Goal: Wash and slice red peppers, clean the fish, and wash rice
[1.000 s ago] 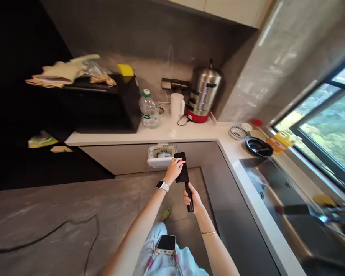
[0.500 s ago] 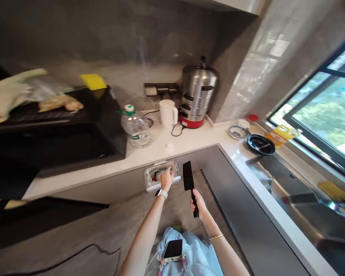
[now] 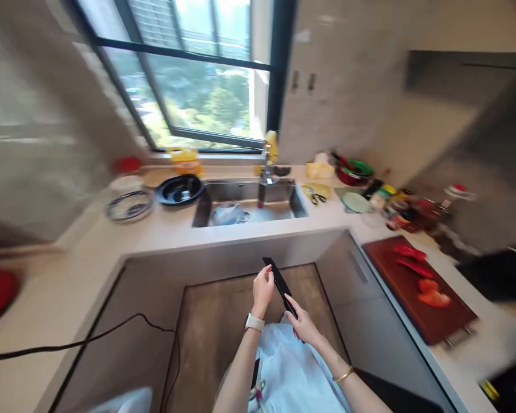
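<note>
A black cleaver [image 3: 279,281] is in front of me above the floor, its blade pointing up and to the left. My right hand [image 3: 303,324] is wrapped round its handle. Close to the upper end of the blade is my left hand [image 3: 262,291], with fingers curled and fingertips near the thumb. Whether the left fingers touch the blade or pinch anything small, I cannot tell. On the counter at the right lies a brown cutting board [image 3: 417,292] bearing red peppers [image 3: 413,261] and orange-red cut pieces [image 3: 432,293].
Ahead is a sink [image 3: 301,209] with a plastic bag [image 3: 229,214] in it. A black bowl [image 3: 178,189] and a patterned plate [image 3: 129,206] stand left of it. Scissors [image 3: 316,196] and several jars stand to its right. A black cable [image 3: 112,327] crosses at left.
My view has swung right, from the white bin and stove side to the sink and cutting board. My left hand has left the bin and come beside the cleaver, which my right hand still holds.
</note>
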Demonstrator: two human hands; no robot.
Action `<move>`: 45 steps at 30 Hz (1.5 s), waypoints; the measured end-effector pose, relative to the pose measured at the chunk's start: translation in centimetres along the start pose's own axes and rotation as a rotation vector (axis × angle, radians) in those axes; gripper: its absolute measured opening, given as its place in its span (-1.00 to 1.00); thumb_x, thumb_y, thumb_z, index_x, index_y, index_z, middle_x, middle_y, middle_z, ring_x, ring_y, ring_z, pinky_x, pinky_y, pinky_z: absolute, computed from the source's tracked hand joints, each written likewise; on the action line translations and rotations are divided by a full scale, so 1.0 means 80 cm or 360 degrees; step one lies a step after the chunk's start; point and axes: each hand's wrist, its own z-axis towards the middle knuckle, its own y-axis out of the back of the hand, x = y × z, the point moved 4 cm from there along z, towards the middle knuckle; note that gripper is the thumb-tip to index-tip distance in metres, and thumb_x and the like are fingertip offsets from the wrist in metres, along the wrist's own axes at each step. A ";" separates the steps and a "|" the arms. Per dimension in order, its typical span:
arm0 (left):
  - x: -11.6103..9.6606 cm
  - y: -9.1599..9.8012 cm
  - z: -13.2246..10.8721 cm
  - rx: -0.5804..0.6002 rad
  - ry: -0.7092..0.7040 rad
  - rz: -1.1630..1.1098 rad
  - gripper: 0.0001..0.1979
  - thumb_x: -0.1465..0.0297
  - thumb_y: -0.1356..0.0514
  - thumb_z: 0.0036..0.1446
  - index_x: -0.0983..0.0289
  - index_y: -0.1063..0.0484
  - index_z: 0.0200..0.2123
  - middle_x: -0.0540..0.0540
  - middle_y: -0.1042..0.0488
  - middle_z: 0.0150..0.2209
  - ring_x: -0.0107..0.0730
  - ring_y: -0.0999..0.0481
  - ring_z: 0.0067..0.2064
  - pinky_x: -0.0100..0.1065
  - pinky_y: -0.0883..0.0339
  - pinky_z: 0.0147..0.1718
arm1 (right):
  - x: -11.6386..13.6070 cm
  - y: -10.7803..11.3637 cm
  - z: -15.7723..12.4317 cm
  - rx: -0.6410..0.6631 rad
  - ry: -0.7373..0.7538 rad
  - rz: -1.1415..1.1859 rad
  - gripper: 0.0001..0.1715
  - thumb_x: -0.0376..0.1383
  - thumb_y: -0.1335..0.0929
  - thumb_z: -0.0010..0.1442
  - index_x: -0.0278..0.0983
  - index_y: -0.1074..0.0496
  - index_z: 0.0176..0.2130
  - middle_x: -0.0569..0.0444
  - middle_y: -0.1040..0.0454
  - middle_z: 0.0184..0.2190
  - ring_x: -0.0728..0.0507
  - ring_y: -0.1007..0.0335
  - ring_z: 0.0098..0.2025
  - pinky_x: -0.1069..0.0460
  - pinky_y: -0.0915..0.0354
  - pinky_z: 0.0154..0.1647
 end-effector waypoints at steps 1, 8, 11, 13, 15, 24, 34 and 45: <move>-0.016 -0.038 0.005 0.0120 -0.0045 0.0000 -0.71 0.43 -0.08 0.21 0.27 -0.48 -0.05 0.21 -0.56 -0.07 -0.24 -0.57 -0.07 -0.14 -0.41 -0.02 | 0.000 0.024 -0.005 -0.0163 0.0016 0.0028 -0.30 -0.11 -0.38 0.11 -0.08 -0.24 0.22 0.11 -0.53 -0.39 0.07 -0.17 -0.80 0.13 -0.08 -0.86; -0.101 -0.251 0.028 0.0583 -0.0339 -0.0002 -0.72 0.43 -0.05 0.21 0.27 -0.49 -0.09 0.19 -0.56 -0.08 -0.24 -0.54 -0.05 -0.17 -0.40 -0.03 | -0.001 0.191 -0.042 -0.1161 0.0105 -0.0087 -0.44 -0.16 -0.39 0.09 -0.19 -0.40 0.09 -0.09 -0.50 0.01 -0.21 -0.54 -0.15 -0.09 -0.49 -0.18; -0.145 -0.322 0.035 0.0574 -0.0497 -0.0051 -0.72 0.42 -0.04 0.20 0.29 -0.49 -0.11 0.20 -0.56 -0.10 -0.23 -0.54 -0.09 -0.17 -0.40 -0.07 | 0.007 0.255 -0.069 -0.1315 0.0095 -0.0277 -0.45 -0.17 -0.32 0.17 -0.25 -0.38 0.14 -0.10 -0.44 0.10 -0.26 -0.37 0.14 -0.16 -0.29 0.17; -0.176 -0.363 0.037 0.0543 -0.0613 -0.0107 -0.70 0.41 -0.05 0.19 0.30 -0.48 -0.07 0.22 -0.55 -0.09 -0.24 -0.54 -0.11 -0.19 -0.40 -0.09 | 0.016 0.294 -0.091 -0.1401 0.0040 -0.0417 -0.43 -0.18 -0.27 0.21 -0.25 -0.34 0.19 -0.09 -0.48 0.07 -0.24 -0.42 0.10 -0.13 -0.31 0.14; -0.204 -0.400 0.041 0.0532 -0.0696 -0.0154 -0.67 0.41 -0.06 0.18 0.31 -0.44 -0.01 0.25 -0.53 -0.06 -0.25 -0.54 -0.14 -0.20 -0.41 -0.11 | 0.033 0.335 -0.113 -0.1542 -0.0046 -0.0578 -0.42 -0.18 -0.22 0.26 -0.21 -0.27 0.24 -0.08 -0.53 0.00 -0.23 -0.50 -0.01 -0.08 -0.38 0.03; -0.241 -0.506 0.076 0.0627 -0.0753 -0.0249 -0.47 0.50 -0.09 0.11 0.28 -0.24 0.19 0.33 -0.34 0.09 -0.24 -0.50 -0.06 -0.15 -0.37 -0.03 | 0.070 0.523 -0.106 -0.2030 -0.1207 -0.0951 -0.45 -0.15 -0.09 0.39 -0.44 -0.19 0.19 -0.32 -0.53 -0.09 -0.30 -0.55 -0.11 -0.09 -0.40 -0.16; -0.273 -0.588 0.093 0.1076 -0.0928 -0.0313 -0.54 0.53 -0.04 0.14 0.27 -0.27 0.14 0.29 -0.37 0.05 -0.21 -0.44 0.00 -0.08 -0.30 0.06 | 0.064 0.540 -0.093 -0.1866 -0.1483 -0.1013 -0.42 -0.03 -0.01 0.40 -0.33 -0.15 0.17 -0.22 -0.57 -0.23 -0.25 -0.55 -0.16 -0.04 -0.35 -0.19; -0.288 -0.614 0.072 0.1383 -0.0946 -0.0445 -0.56 0.54 -0.04 0.15 0.25 -0.28 0.11 0.26 -0.37 0.04 -0.23 -0.45 -0.01 -0.11 -0.35 0.01 | 0.061 0.519 -0.088 -0.1813 -0.1673 -0.0947 -0.50 -0.03 -0.07 0.39 -0.33 -0.21 0.06 -0.22 -0.56 -0.26 -0.28 -0.55 -0.16 -0.07 -0.34 -0.20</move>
